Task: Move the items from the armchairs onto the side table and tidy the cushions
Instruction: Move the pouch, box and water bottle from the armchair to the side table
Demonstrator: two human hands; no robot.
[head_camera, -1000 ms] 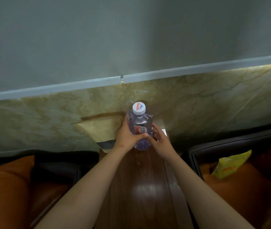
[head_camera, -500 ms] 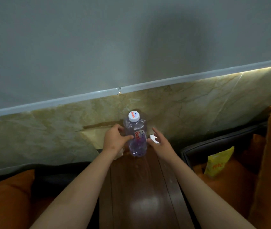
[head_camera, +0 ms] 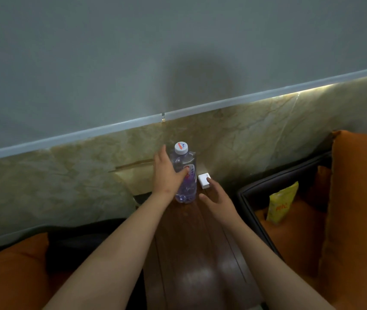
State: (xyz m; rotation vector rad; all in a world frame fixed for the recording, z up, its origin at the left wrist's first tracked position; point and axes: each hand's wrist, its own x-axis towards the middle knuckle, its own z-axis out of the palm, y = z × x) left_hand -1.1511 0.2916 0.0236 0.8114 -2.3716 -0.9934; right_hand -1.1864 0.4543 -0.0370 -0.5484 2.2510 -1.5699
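Observation:
A clear water bottle (head_camera: 184,175) with a white cap stands upright at the far end of the dark wooden side table (head_camera: 200,265), close to the wall. My left hand (head_camera: 166,175) lies against its left side, fingers stretched out and thumb across the label. My right hand (head_camera: 217,198) hovers open just right of the bottle, one fingertip touching a small white cube (head_camera: 204,180) on the table. A yellow snack packet (head_camera: 282,203) leans upright on the orange seat of the right armchair (head_camera: 289,231).
An orange cushion (head_camera: 356,209) stands tall at the right edge. Another orange cushion (head_camera: 10,276) lies on the left armchair. A marble wall panel (head_camera: 66,186) with a peeling flap (head_camera: 133,177) runs behind the table.
The bottle came down and now stands on the table. My left fingers straightened from their grip. My right hand let go and moved right to the white cube. The view shifted right.

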